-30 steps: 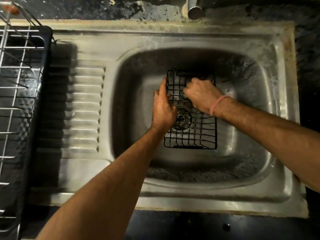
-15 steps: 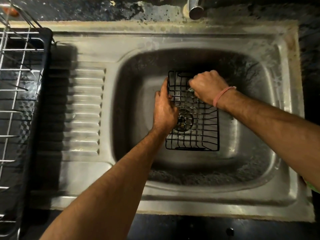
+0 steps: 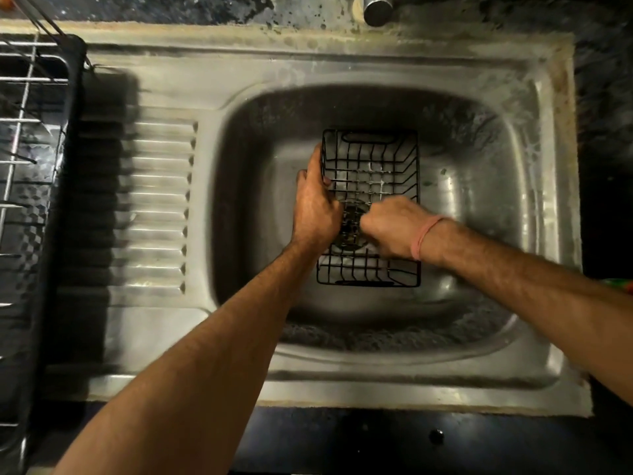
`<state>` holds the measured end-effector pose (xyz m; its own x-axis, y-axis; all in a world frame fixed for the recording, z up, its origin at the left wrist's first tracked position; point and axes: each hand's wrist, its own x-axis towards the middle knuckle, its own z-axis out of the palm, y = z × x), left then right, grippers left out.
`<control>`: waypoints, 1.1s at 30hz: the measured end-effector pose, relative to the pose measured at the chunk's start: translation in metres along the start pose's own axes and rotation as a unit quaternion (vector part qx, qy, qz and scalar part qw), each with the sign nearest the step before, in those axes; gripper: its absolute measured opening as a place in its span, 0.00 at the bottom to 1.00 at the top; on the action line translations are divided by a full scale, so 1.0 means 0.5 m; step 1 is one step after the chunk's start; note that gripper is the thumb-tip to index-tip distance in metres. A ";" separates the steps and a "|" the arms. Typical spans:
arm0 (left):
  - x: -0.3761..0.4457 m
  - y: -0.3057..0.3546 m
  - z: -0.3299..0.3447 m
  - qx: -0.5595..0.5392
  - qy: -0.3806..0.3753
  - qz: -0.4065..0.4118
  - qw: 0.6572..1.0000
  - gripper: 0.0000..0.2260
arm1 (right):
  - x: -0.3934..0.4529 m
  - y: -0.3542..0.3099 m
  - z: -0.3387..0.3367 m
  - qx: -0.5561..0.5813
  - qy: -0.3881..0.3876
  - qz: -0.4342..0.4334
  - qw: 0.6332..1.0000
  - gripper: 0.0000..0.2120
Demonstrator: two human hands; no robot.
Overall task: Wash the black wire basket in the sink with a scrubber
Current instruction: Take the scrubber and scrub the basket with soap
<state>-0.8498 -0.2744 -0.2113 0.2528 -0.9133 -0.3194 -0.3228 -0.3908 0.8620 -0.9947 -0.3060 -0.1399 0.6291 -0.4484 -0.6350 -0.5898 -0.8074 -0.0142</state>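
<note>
Dark table (image 3: 342, 440) edge nearest, stainless sink (image 3: 376, 371) set into it, one basin, ribbed drainboard (image 3: 154, 200) on the left. Two bare forearms reach in from the near side. Left hand (image 3: 317, 209) grips the left long rim of the black wire basket (image 3: 371, 156), thumb hooked over the wire, fingers curled around the outside. Right hand (image 3: 387, 226), pink band (image 3: 424, 236) on the wrist, is fisted inside the basket over its near half, knuckles up; grip closed tight, scrubber not visible, so cannot tell what the fist holds. One basket, sits flat on the basin floor, open side up, directly over the drain (image 3: 351, 222), which shows through the wires between the hands. Basket is rectangular, long axis runs near to far, short ends with handle slots facing the near and far basin walls. White suds on the floor wires in the far half. Left of the sink, one dish rack (image 3: 30, 166), black tray with silver wires. One tap spout (image 3: 376, 5) at the far edge, centre. Speckled dark stone behind.
</note>
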 end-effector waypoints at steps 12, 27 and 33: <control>0.004 0.001 0.002 0.006 0.011 -0.013 1.000 0.44 | 0.019 0.039 0.015 -0.068 -0.007 0.063 0.996 0.07; 0.023 -0.033 0.011 0.022 0.014 -0.003 1.000 0.48 | -0.004 -0.019 0.050 0.019 -0.059 -0.048 0.997 0.05; 0.018 -0.024 0.012 0.010 0.022 0.005 1.000 0.44 | 0.017 -0.021 0.047 0.160 0.010 -0.053 0.986 0.03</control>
<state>-0.8490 -0.2787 -0.2267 0.2887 -0.9113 -0.2937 -0.3442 -0.3850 0.8563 -0.9951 -0.2925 -0.1632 0.7042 -0.3774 -0.6013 -0.6474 -0.6891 -0.3257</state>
